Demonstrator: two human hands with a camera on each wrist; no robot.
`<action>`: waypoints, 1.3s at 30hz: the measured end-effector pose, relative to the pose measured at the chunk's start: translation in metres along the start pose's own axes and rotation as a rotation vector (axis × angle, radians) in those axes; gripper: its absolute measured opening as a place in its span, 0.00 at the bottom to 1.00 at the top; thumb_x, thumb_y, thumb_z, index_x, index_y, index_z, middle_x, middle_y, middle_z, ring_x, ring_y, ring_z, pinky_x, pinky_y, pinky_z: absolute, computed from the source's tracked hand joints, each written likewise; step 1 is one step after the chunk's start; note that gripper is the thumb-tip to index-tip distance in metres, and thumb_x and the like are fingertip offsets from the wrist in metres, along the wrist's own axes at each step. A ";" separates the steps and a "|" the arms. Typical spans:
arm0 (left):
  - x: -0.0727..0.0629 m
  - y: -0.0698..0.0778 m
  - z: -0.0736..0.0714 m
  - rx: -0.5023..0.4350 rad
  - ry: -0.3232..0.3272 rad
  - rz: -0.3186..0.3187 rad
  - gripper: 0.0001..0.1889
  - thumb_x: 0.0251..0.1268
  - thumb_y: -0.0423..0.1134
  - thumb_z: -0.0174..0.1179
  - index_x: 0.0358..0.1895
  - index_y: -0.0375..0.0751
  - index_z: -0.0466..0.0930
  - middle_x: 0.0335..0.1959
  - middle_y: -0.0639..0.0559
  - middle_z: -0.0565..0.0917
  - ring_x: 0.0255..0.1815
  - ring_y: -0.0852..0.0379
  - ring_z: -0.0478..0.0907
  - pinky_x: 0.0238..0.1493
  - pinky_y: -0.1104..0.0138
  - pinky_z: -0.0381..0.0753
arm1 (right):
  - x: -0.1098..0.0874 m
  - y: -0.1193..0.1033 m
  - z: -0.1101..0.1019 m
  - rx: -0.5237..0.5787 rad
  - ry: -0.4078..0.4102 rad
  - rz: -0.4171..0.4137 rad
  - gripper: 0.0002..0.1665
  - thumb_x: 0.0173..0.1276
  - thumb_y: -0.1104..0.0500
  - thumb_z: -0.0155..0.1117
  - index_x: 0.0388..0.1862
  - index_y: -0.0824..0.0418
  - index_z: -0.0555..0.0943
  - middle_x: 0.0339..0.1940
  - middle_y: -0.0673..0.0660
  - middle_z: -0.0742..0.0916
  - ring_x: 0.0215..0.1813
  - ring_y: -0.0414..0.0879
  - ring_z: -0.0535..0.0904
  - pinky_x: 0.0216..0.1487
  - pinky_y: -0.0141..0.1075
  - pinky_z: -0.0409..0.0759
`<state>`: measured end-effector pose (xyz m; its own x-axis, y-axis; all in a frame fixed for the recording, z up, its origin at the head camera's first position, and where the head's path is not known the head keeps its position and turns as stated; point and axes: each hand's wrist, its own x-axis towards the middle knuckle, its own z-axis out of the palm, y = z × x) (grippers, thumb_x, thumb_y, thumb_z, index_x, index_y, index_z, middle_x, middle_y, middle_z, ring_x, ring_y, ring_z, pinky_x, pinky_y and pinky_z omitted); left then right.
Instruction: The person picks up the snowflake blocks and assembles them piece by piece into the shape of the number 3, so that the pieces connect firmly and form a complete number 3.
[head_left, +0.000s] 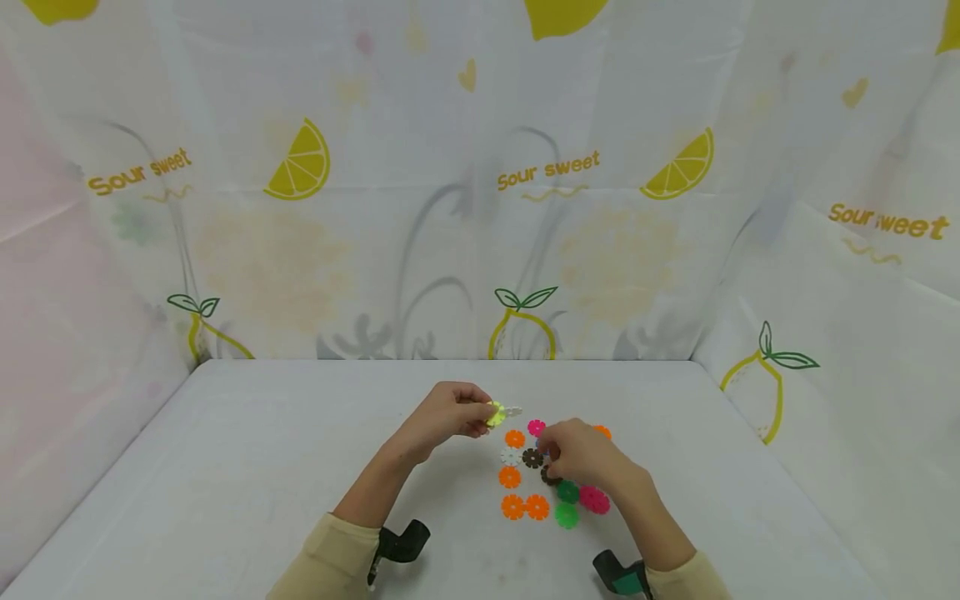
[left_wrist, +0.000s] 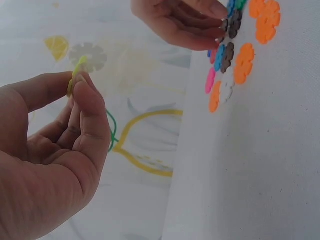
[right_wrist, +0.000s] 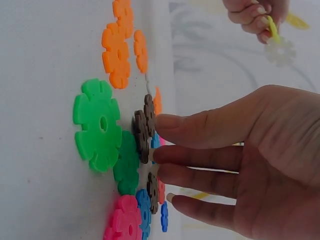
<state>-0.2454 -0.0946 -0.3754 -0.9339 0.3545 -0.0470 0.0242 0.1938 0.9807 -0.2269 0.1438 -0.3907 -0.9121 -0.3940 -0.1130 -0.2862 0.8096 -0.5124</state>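
While left hand (head_left: 452, 410) pinches yellow disc (head_left: 496, 414), right hand (head_left: 581, 451), fingers apart, beside brown disc (right_wrist: 142, 136).

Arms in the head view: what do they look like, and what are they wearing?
They are a person's: the left hand and right hand are bare. The left sleeve and right sleeve are plain beige. A black angular device juts out beside the left sleeve; a similar black piece beside the right has a green patch.

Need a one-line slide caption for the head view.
Left hand pinches a yellow disc joined to a white disc; right hand is low among multicolored notched discs on a white table.
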 end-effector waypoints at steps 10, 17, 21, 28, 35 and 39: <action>0.001 -0.001 0.000 0.010 -0.009 0.007 0.12 0.67 0.38 0.61 0.43 0.30 0.82 0.31 0.48 0.85 0.31 0.54 0.83 0.38 0.68 0.85 | -0.002 -0.001 0.003 -0.039 -0.023 0.007 0.11 0.54 0.70 0.73 0.35 0.61 0.84 0.28 0.51 0.80 0.32 0.45 0.74 0.31 0.37 0.77; 0.001 -0.002 0.000 0.021 -0.007 0.003 0.11 0.67 0.38 0.61 0.43 0.30 0.82 0.31 0.48 0.85 0.33 0.49 0.84 0.39 0.66 0.86 | -0.001 -0.001 0.006 -0.038 -0.020 0.006 0.11 0.54 0.71 0.73 0.33 0.61 0.83 0.27 0.52 0.80 0.31 0.46 0.74 0.30 0.37 0.77; 0.001 -0.002 0.001 0.026 -0.006 -0.002 0.11 0.68 0.38 0.61 0.43 0.31 0.82 0.31 0.47 0.85 0.34 0.47 0.84 0.40 0.65 0.86 | 0.000 0.000 0.006 -0.027 -0.013 -0.006 0.10 0.54 0.71 0.73 0.31 0.61 0.82 0.26 0.52 0.80 0.31 0.46 0.74 0.30 0.36 0.77; 0.000 -0.003 0.001 0.035 -0.003 -0.004 0.12 0.68 0.39 0.61 0.43 0.31 0.82 0.31 0.47 0.85 0.34 0.48 0.84 0.39 0.66 0.86 | 0.003 0.002 0.007 0.028 -0.013 -0.038 0.07 0.58 0.73 0.68 0.27 0.62 0.83 0.26 0.51 0.81 0.31 0.46 0.74 0.30 0.35 0.76; 0.000 -0.003 0.001 0.040 -0.003 -0.007 0.12 0.67 0.39 0.62 0.43 0.31 0.83 0.31 0.48 0.85 0.34 0.47 0.84 0.39 0.67 0.85 | 0.007 0.007 0.006 0.070 -0.008 -0.065 0.08 0.63 0.71 0.64 0.30 0.59 0.85 0.30 0.50 0.83 0.35 0.45 0.75 0.37 0.37 0.79; 0.001 -0.003 0.000 0.038 0.000 -0.009 0.11 0.67 0.39 0.62 0.42 0.32 0.83 0.31 0.48 0.85 0.34 0.48 0.84 0.39 0.66 0.86 | 0.009 0.008 0.004 0.082 0.009 -0.080 0.07 0.64 0.70 0.64 0.34 0.59 0.84 0.30 0.50 0.83 0.36 0.45 0.76 0.39 0.36 0.79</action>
<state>-0.2459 -0.0950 -0.3783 -0.9342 0.3524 -0.0561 0.0292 0.2321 0.9723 -0.2360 0.1452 -0.3993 -0.8900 -0.4517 -0.0614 -0.3338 0.7375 -0.5871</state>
